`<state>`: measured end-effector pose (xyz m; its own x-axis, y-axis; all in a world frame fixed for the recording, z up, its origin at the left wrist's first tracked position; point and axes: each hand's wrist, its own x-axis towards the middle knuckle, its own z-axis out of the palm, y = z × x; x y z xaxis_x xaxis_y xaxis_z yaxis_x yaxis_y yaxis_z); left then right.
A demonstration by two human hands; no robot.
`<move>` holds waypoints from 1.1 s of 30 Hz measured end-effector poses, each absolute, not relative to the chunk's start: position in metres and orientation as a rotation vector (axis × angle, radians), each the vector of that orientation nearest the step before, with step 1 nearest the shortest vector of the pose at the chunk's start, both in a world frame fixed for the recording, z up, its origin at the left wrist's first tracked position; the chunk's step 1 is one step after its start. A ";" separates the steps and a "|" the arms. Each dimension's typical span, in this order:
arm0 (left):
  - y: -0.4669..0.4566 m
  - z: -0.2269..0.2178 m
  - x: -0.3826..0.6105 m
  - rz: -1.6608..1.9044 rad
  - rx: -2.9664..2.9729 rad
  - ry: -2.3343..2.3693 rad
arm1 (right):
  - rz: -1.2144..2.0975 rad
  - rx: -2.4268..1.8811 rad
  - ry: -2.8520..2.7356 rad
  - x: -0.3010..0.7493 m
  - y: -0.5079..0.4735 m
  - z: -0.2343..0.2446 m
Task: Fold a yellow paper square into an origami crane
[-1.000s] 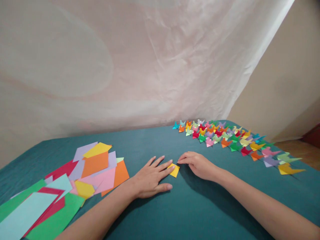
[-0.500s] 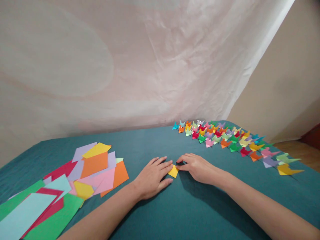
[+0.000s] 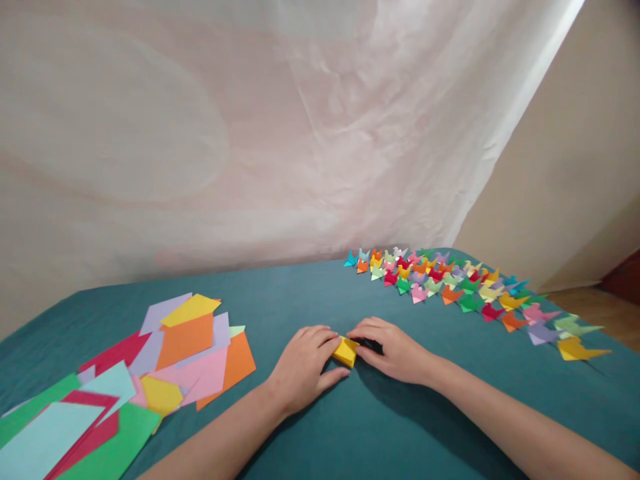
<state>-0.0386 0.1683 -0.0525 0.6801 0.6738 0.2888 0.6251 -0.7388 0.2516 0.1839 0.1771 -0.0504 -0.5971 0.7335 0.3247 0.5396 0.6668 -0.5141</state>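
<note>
A small folded yellow paper (image 3: 346, 351) lies on the teal tablecloth (image 3: 380, 427) between my two hands. My left hand (image 3: 305, 365) has its fingers curled, and their tips pinch the paper's left edge. From the right, my right hand (image 3: 395, 349) pinches the other side, lifting a flap. Both hands rest low on the cloth, fingertips almost meeting over the paper.
A spread of flat coloured paper sheets (image 3: 125, 380) covers the left part of the table. Several rows of small folded paper birds (image 3: 450, 283) run along the far right side. A pale draped sheet (image 3: 250, 133) hangs behind the table.
My left fingers have curled from lying flat to pinching the yellow paper. The right hand has closed in on it, and the paper now stands partly folded up.
</note>
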 end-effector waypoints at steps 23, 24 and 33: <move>0.175 -0.055 -0.044 0.652 2.688 1.050 | 0.597 -0.802 -2.186 0.177 0.178 -0.066; 0.175 -0.055 -0.044 0.653 2.688 1.052 | 0.578 -0.798 -2.198 0.178 0.178 -0.066; 0.175 -0.055 -0.046 0.696 2.682 1.106 | 0.037 -0.717 -2.473 0.177 0.173 -0.065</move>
